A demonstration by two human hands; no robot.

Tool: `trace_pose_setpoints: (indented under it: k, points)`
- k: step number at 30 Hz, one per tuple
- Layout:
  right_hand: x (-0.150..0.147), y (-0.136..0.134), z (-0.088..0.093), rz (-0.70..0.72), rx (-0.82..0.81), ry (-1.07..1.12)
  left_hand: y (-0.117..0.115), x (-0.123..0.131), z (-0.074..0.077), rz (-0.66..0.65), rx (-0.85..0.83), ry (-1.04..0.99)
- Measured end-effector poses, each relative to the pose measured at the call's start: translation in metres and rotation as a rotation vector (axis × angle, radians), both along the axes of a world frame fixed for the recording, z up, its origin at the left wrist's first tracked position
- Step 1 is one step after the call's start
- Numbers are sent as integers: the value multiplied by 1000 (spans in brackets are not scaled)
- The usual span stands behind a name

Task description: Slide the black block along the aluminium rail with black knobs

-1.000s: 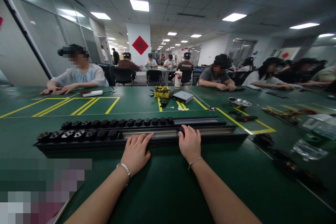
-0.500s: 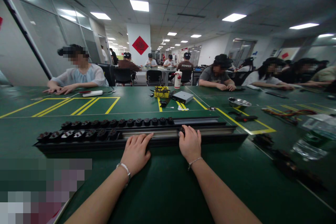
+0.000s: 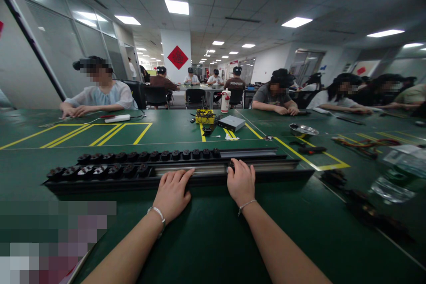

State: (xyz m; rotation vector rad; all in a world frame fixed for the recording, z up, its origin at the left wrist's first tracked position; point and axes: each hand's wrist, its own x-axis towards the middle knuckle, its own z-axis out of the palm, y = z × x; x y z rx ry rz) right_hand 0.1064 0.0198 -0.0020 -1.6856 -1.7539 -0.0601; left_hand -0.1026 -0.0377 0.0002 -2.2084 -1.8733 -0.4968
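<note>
Two long black rails lie side by side across the green table. The near rail (image 3: pixel 279 177) has a row of black plug-like modules (image 3: pixel 115 171) in its left part and a bare metallic channel to their right. The far rail (image 3: pixel 254 153) carries a longer row of similar modules (image 3: pixel 165 155). My left hand (image 3: pixel 171 195) rests palm down on the near rail's front edge, fingers stretched out, just right of the row. Over the channel further right, my right hand (image 3: pixel 242 184) curls round a small black module (image 3: pixel 230 166), mostly covered by its fingers.
Loose black modules (image 3: pixel 362 206) lie to the right, near a clear plastic bottle (image 3: pixel 399 168). Beyond the rails are a metal bowl (image 3: pixel 303 130), a grey box (image 3: pixel 232 123), a yellow block with cables (image 3: pixel 205 116) and a white bottle (image 3: pixel 225 100). Other people sit across the table.
Both my hands and the rails stay where they were. Across the table at left, a person's hands have shifted slightly.
</note>
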Motion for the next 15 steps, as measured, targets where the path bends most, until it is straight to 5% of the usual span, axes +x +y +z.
trace_pose_setpoints:
  k: [15]
  points:
    - [1, 0, 0, -13, -5, 5, 0, 0, 0, 0, -4, 4]
